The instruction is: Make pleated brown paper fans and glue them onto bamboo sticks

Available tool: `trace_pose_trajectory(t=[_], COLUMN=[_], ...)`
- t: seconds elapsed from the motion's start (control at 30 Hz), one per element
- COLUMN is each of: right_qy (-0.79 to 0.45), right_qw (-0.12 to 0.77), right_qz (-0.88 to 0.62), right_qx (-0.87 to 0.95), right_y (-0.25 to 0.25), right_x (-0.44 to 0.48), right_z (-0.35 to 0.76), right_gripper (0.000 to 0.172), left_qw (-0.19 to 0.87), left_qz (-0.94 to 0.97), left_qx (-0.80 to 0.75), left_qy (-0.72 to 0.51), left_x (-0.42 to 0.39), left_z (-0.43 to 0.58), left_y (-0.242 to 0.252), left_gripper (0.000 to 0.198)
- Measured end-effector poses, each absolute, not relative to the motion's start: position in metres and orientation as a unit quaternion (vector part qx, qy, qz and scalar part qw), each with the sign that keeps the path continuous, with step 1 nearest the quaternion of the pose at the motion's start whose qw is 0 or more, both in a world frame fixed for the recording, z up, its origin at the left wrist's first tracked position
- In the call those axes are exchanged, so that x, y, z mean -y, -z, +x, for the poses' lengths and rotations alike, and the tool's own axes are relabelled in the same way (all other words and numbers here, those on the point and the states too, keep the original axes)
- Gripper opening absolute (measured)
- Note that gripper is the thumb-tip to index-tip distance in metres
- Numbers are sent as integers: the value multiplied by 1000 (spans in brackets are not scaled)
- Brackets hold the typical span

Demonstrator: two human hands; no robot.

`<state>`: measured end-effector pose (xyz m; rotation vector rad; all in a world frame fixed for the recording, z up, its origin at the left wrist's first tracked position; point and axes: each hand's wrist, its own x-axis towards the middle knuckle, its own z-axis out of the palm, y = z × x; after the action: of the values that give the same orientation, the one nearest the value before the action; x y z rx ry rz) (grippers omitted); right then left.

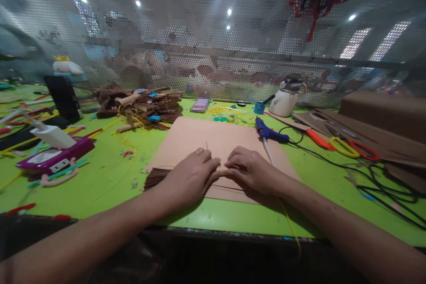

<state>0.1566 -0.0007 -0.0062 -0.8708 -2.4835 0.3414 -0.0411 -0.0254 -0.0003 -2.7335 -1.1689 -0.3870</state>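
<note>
A tan sheet of card [219, 133] lies on the green table in front of me. Over it, my left hand [195, 171] and my right hand [251, 168] face each other, fingertips closed on a short tan paper roll [224, 170] between them. Brown paper cut into a fringe [157, 178] sticks out to the left from under my left hand. Whether it joins the roll is hidden. A blue glue gun [271, 134] rests at the card's far right corner, a pale glue stick [268, 151] pointing toward my right forearm. Yellow thread [293, 226] hangs past the table's front edge.
On the left are a purple power strip [60, 155] with a white charger [53, 135], and an upright phone [63, 97]. Fringed brown paper bundles [149, 108] lie behind. Rightward are scissors [349, 147], brown paper [376, 120], a white jug [284, 100] and a loose black cable [376, 186].
</note>
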Motion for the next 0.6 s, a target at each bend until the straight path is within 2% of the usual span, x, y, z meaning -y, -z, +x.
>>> trace_pose_trajectory(t=[0.13,0.33,0.6], right_qy=[-129,-127,-136], right_qw=[231,222,304], right_qz=[-329,-353,-368], right_qx=[906,900,868], right_y=[4,7,14], right_x=[-4,-13,-8], right_z=[157,155,162], right_gripper=[25,25,14], left_qw=[87,77,28], left_qz=[-902,-902,-897], left_qx=[400,397,413], left_qy=[139,152,154], left_x=[24,19,13], left_z=[-42,-43,-47], left_y=[2,-3,0], left_gripper=[30,41,44])
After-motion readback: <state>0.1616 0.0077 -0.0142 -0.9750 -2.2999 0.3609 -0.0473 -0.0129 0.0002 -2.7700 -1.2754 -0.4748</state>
